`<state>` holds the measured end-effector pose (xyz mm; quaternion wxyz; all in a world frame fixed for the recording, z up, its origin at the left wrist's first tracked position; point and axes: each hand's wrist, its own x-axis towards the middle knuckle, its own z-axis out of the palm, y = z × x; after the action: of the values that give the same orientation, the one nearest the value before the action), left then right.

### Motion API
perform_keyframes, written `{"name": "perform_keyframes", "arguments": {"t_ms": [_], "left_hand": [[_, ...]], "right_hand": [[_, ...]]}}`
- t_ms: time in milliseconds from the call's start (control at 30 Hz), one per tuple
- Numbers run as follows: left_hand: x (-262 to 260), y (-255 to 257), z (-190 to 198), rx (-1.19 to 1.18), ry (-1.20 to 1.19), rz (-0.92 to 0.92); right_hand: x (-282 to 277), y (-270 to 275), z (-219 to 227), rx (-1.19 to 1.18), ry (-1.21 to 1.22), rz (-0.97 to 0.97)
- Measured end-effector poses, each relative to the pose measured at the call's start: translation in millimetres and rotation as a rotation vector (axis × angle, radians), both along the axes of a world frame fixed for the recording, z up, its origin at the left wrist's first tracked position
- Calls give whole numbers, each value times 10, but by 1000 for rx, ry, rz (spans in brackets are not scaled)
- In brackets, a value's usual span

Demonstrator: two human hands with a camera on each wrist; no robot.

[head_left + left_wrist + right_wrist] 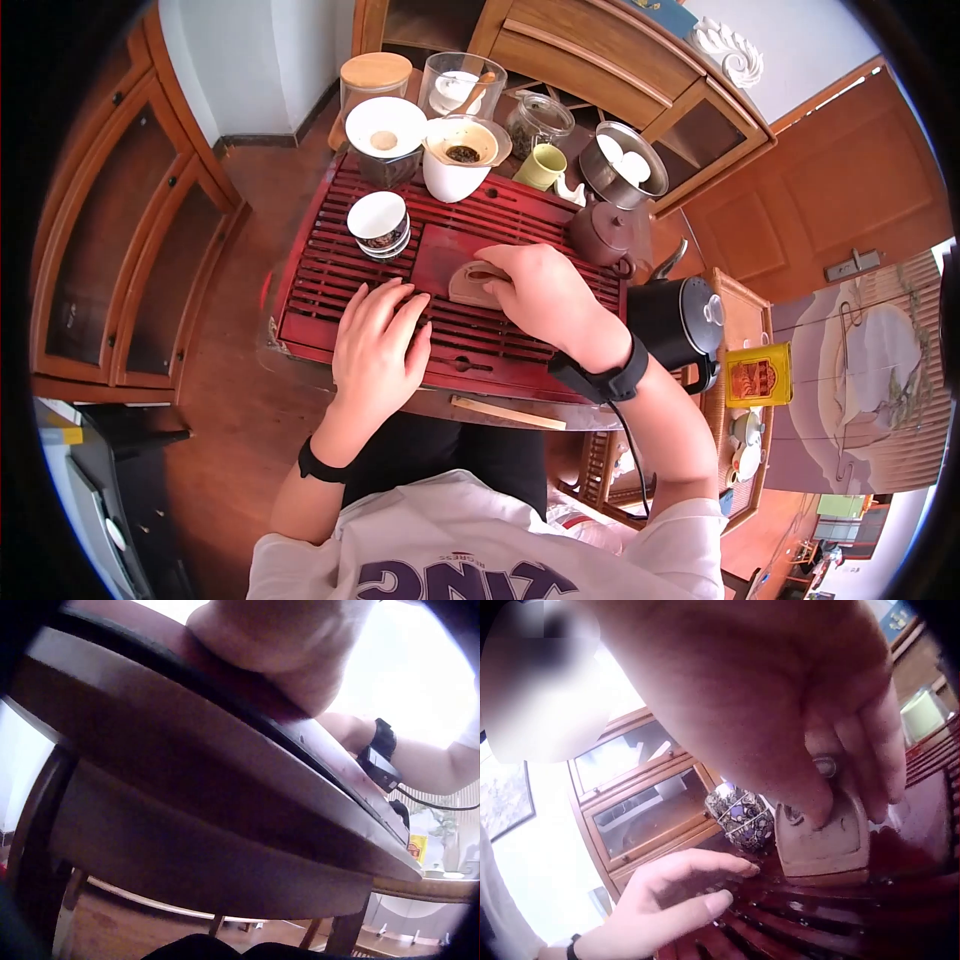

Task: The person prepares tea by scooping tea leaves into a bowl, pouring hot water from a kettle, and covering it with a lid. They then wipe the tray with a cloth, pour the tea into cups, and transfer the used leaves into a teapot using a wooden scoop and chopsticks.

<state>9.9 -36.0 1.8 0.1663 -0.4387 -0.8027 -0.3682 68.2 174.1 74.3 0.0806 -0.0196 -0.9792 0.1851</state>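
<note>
My right hand (545, 295) reaches over the red slatted tea tray (320, 290) and pinches a tan, round-edged block (825, 851) between thumb and fingers. The block has a raised rim, and the hand covers its upper part. My left hand (380, 340) lies with fingers spread on the tray's front left, a little left of the block. In the right wrist view its fingers (705, 862) are relaxed and hold nothing. Stacked patterned cups (380, 225) stand behind the left hand. A dark brown teapot (602, 232) sits at the tray's right.
A white pitcher topped by a strainer (462, 150) holding dark leaves, a white-topped vessel (385, 130), a green cup (541, 167) and a steel bowl (625, 165) line the back. A black kettle (675, 320) stands right, by the right forearm. A cable hangs from the right wrist.
</note>
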Motion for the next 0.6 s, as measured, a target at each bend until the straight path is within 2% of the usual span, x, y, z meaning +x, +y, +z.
{"name": "perform_keyframes", "arguments": {"t_ms": [100, 200, 267, 300, 367, 433, 500, 533, 600], "left_hand": [[0, -3, -7, 6, 5, 10], [-7, -8, -23, 19, 4, 9], [-8, -7, -28, 28, -3, -3], [-3, -6, -27, 27, -5, -3], [-1, 4, -13, 27, 5, 4], [-1, 11, -19, 26, 8, 2], [-5, 9, -26, 25, 5, 12], [-5, 9, -20, 29, 2, 13], [-1, 2, -24, 31, -8, 15]], "right_hand": [[-72, -17, 26, -125, -42, 59], [-105, -35, 64, -217, -36, 13], [-145, 7, 59, 3, 119, -73], [-182, 31, 19, 2, 117, -73], [-270, 60, -122, 308, 42, -102], [-313, 2, -231, 315, 58, -63], [-317, -149, -161, 398, -138, -103], [-285, -183, -185, 396, -141, -99], [-181, -251, -235, 534, -35, -9]]}}
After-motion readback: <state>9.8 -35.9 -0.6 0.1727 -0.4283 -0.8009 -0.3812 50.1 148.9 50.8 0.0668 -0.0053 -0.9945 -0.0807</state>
